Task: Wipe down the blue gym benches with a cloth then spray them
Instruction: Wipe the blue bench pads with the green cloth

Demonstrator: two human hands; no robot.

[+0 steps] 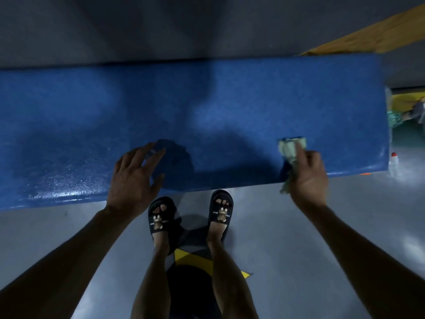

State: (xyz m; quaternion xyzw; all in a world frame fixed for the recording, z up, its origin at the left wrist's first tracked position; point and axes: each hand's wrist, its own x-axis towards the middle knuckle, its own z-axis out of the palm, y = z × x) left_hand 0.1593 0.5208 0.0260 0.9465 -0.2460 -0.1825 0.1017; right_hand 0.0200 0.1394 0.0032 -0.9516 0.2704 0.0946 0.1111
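Two black slides (190, 217) carry a bear print and small lettering, seen upside down, that seems to read "EVERY BEAR". The left hand (133, 178) hovers with fingers spread over the near edge of the blue counter (207, 107). The right hand (308, 178) pinches a pale crumpled cloth (291, 150) against the counter's near right part. A red-capped clear bottle (393, 165) stands on the floor just past the counter's right end, blurred, its label unreadable
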